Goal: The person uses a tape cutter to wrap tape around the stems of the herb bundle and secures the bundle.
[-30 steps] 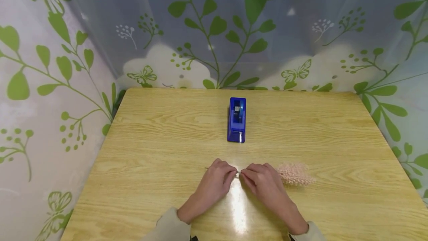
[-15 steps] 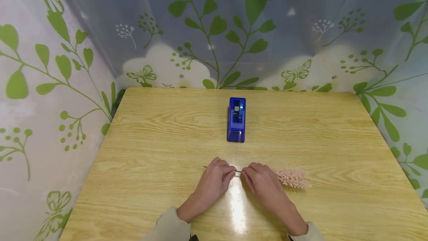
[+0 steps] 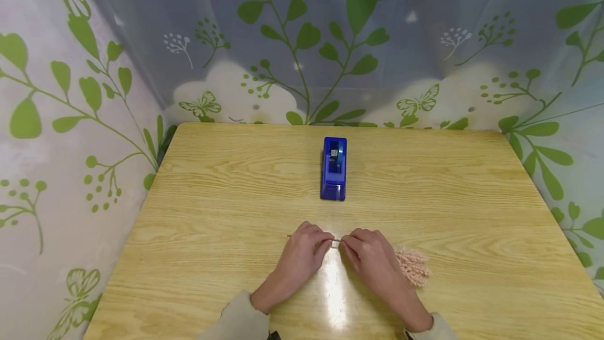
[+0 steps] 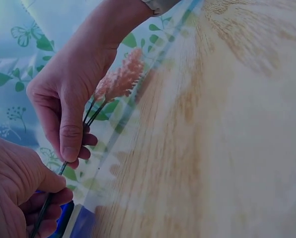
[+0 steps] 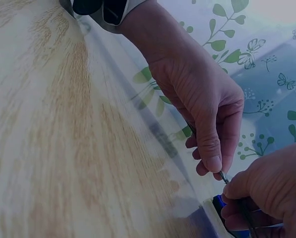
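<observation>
Pink flower spray (image 3: 412, 266): just past the right hand, over the table near the person; its thin stem (image 3: 336, 240) runs leftward through both hands, the tip showing beyond the left.
Left hand (image 3: 302, 256): thumb and curled fingers pinch the stem.
Right hand (image 3: 375, 258): likewise pinching it, fingertips just beside the left's, a short bit of stem between.
Tabletop (image 3: 226, 188): wood grain stretches from the hands to both side edges, each well apart from them; the far edge meets the patterned covering (image 3: 302, 35).
Blue tape dispenser (image 3: 334, 178): ahead of the hands, between them and the far edge, touching neither.
Left wrist view: shows dark stems parting below the flower heads, which the head view hides.
Right wrist view: shows the left thumb pressing the stem; flower heads out of frame.
</observation>
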`<state>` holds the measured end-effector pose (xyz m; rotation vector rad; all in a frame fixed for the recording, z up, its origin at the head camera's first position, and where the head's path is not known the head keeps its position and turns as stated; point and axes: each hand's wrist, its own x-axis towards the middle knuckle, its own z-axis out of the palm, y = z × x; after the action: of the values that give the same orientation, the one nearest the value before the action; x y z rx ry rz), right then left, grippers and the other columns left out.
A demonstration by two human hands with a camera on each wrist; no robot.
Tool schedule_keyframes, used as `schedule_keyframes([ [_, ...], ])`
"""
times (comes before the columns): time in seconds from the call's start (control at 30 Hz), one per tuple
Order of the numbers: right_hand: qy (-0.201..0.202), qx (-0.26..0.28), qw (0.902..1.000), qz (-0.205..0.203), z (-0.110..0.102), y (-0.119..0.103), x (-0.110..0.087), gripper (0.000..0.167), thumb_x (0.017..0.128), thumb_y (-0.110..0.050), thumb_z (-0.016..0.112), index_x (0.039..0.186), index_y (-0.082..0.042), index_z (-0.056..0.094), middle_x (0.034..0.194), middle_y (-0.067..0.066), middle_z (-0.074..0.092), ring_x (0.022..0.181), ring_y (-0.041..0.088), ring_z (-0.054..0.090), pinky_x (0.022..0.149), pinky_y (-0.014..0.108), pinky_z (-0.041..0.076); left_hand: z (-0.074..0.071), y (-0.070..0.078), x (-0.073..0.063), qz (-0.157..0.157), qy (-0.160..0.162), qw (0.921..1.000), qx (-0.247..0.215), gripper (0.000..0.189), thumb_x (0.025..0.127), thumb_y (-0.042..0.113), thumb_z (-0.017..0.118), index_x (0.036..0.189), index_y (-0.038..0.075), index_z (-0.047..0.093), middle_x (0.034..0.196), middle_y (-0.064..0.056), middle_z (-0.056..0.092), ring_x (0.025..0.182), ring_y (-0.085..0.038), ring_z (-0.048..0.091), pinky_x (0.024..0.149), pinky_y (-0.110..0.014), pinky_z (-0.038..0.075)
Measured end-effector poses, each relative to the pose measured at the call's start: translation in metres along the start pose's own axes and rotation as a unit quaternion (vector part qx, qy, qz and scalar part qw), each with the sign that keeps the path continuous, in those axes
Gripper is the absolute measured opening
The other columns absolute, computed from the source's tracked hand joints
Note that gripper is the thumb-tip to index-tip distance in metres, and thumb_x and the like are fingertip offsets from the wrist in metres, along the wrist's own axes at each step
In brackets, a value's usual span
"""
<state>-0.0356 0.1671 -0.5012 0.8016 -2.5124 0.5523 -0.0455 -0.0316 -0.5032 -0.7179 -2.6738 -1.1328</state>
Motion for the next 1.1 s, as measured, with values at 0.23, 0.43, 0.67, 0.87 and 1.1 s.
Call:
schedule_keyframes([
  [0.23,0.005,0.013,0.9999,0.006,0.0003,0.0021,-0.0002,0.005,0.083,-0.004,0.083,0.087,-0.005,0.081,0.082,0.001,0.074,0.071,0.015,0.067,0.063,0.032,0.049,0.0006,0.0006,0.0001,-0.002,0.006,1.0000,0.006,0.007,0.095,0.008,0.076,0.099,0.007,0.081,0.087,-0.001,0.075,0.083,-0.015,0.062,0.073,-0.024,0.053],
  [0.43,0.016,0.017,0.9997,0.009,0.0005,0.0021,0.0004,0.008,0.081,-0.004,0.086,0.087,-0.006,0.081,0.082,0.001,0.074,0.071,0.015,0.068,0.064,0.032,0.049,-0.0004,0.0004,0.0004,0.000,0.006,1.0000,-0.003,0.007,0.096,0.006,0.074,0.097,0.006,0.080,0.087,-0.002,0.075,0.082,-0.016,0.062,0.073,-0.026,0.054],
  [0.67,-0.015,0.023,0.9987,0.043,-0.0006,-0.0011,0.0008,0.003,0.088,-0.008,0.082,0.086,-0.008,0.080,0.081,0.001,0.073,0.070,0.013,0.066,0.064,0.031,0.054,0.0008,-0.0025,0.0011,-0.011,0.014,0.9993,-0.033,0.006,0.094,0.003,0.076,0.095,0.007,0.081,0.087,-0.001,0.075,0.081,-0.016,0.061,0.072,-0.026,0.053],
  [0.87,-0.026,0.010,0.9989,0.039,-0.0018,0.0012,0.0009,0.005,0.090,-0.008,0.080,0.085,-0.009,0.080,0.081,0.000,0.072,0.069,0.013,0.065,0.061,0.028,0.048,0.0030,-0.0033,0.0041,-0.015,0.007,0.9992,-0.037,0.007,0.094,0.003,0.076,0.095,0.007,0.081,0.088,-0.001,0.076,0.082,-0.015,0.062,0.072,-0.025,0.053],
  [1.1,-0.003,0.019,0.9996,0.021,0.0002,0.0048,0.0003,0.004,0.083,-0.006,0.084,0.085,-0.008,0.081,0.081,-0.001,0.073,0.069,0.012,0.065,0.062,0.028,0.048,0.0034,-0.0044,0.0045,-0.018,0.006,0.9991,-0.039,0.007,0.093,0.002,0.077,0.094,0.008,0.081,0.088,-0.001,0.076,0.081,-0.015,0.062,0.074,-0.027,0.053],
])
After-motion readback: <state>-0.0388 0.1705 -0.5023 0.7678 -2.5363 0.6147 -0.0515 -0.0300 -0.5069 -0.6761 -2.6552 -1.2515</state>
